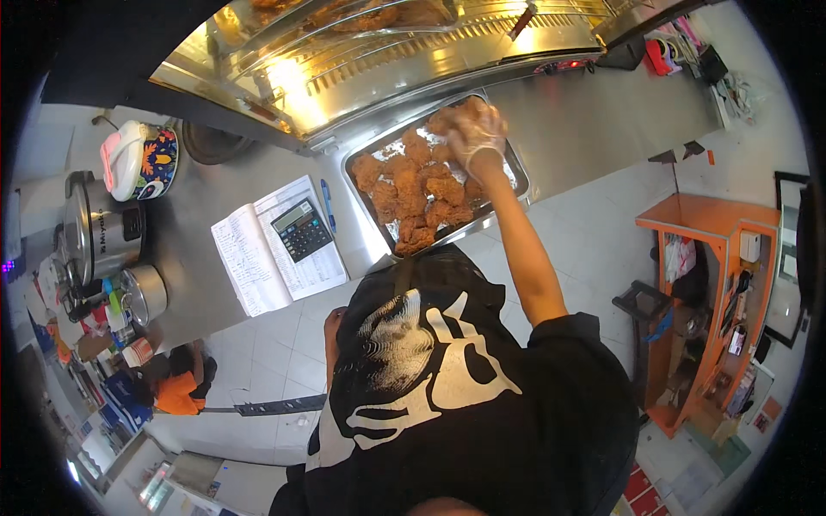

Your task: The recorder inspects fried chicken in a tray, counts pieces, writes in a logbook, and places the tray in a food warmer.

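A metal tray (521, 173) lined with foil holds several pieces of fried chicken (410, 187) in front of me. My right hand (481, 134), in a clear plastic glove, reaches over the tray's far right corner. Its fingers bend down over chicken there; blur hides whether they grip a piece. Low at my left side, my left hand (335, 320) shows only in part beside the black shirt, close to the counter's front edge. Whether it holds anything is hidden.
A lit food warmer (413, 84) stands behind the tray. Left on the steel counter (193, 193) are an open notebook (251, 271), a calculator (301, 230), a blue pen (328, 205), a lidded container (145, 161) and a cooker (113, 226). An orange shelf unit (710, 216) stands right; a person (181, 390) is far left.
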Demonstrator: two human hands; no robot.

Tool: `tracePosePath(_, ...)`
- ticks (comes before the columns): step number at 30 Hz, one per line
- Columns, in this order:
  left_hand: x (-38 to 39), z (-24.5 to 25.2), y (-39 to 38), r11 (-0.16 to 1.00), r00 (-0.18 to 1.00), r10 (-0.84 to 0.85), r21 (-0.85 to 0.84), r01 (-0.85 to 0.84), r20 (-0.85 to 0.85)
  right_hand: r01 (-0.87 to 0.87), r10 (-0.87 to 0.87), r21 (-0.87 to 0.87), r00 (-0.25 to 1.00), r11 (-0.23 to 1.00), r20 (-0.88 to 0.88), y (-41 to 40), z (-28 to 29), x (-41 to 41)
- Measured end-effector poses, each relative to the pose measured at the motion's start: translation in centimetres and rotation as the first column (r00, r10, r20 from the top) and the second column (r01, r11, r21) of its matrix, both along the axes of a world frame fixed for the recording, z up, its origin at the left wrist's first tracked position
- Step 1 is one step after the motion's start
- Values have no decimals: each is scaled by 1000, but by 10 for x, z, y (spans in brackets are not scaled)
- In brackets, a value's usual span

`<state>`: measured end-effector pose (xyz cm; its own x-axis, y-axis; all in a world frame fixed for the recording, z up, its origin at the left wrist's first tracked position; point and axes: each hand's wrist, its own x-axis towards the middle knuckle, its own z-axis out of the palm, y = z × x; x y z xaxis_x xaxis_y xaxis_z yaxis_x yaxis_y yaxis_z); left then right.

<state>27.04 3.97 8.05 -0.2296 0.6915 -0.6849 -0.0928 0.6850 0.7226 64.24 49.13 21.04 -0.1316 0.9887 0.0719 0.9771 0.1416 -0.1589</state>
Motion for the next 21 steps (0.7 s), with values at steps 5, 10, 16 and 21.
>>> tracePosePath(5, -1, 12, 12, 998, 997, 44, 30, -46, 68, 68, -57, 153, 995, 986, -79, 4, -9, 37)
tracePosePath(10, -7, 8, 15, 996, 983, -87, -24, 85, -160, 170, -94, 412, 976, 895, -197, -14, -25, 50)
tracePosePath(16, 1, 26, 30, 1000, 998, 24, 8, -25, 59, 73, -67, 13, 969, 997, -238, -47, -33, 75)
tracePosePath(21, -11, 8, 27, 994, 993, -92, -59, 87, -78, 65, -185, -543, 968, 837, -170, -65, 53, 54)
